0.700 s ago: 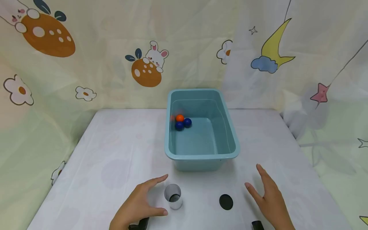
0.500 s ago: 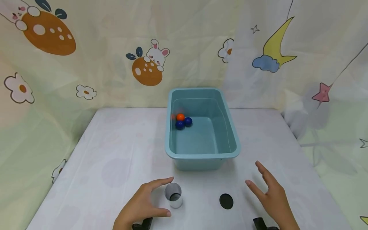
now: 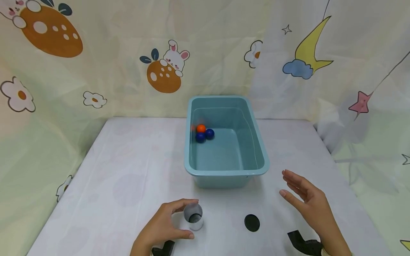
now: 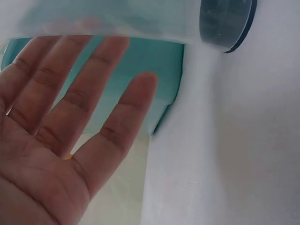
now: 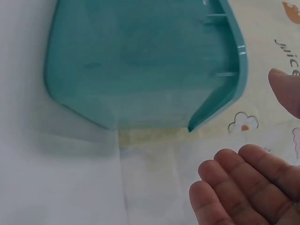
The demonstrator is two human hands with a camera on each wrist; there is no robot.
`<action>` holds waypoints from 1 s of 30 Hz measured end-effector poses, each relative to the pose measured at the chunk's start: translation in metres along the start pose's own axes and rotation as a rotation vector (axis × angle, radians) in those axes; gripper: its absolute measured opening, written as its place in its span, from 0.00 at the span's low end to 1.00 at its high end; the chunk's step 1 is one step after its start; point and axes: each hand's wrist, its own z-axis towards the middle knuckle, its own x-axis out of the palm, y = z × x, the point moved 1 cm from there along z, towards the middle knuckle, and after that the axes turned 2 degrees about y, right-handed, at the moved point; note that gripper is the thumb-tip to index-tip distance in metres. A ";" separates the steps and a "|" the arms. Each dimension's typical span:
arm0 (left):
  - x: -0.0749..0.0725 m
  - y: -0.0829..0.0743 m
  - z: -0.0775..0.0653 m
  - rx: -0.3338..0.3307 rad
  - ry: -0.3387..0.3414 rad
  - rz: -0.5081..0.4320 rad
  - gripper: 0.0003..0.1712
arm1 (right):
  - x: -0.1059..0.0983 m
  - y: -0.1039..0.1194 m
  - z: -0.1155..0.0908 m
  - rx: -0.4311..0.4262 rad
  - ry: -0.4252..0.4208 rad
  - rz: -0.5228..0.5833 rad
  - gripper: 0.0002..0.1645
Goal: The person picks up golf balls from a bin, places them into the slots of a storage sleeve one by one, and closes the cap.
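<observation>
Head view first: where does the translucent cylinder [image 3: 193, 217] stand?

Upright on the worktop [image 3: 137, 153], in front of the blue-green plastic tub [image 3: 227, 173]. A thin black disc [image 3: 252, 223] lies to its right, well apart. The tub contains one orange ball [image 3: 200, 128] and two dark blue balls [image 3: 200, 137].

State of each hand?

The left hand [image 3: 164, 222] is spread wide about the cylinder: forefinger at the far side of the rim, thumb at the near side. Contact cannot be confirmed from either view. The right hand [image 3: 312, 202] is wide, holds nothing and is poised right of the disc.

List the possible faults and causes.

Fault one: tipping. The cylinder appears light and narrow; one-sided pressure near the rim would probably topple it. Fault two: slipping. The wall looks smooth, so a fingertip-only hold may lose it. Fault three: a displaced disc. A low sweep by the right hand could push it; being flat, it would likely resist pinching.
</observation>
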 end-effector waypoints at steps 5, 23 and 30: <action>0.001 0.000 0.004 0.028 0.011 -0.041 0.39 | -0.012 0.016 0.012 -0.064 0.019 0.026 0.33; 0.005 0.002 0.007 0.067 -0.039 -0.061 0.33 | -0.032 0.054 0.054 -0.148 0.130 0.049 0.33; 0.003 0.002 0.005 0.087 -0.070 -0.069 0.28 | -0.035 0.069 0.077 -0.103 0.191 0.015 0.32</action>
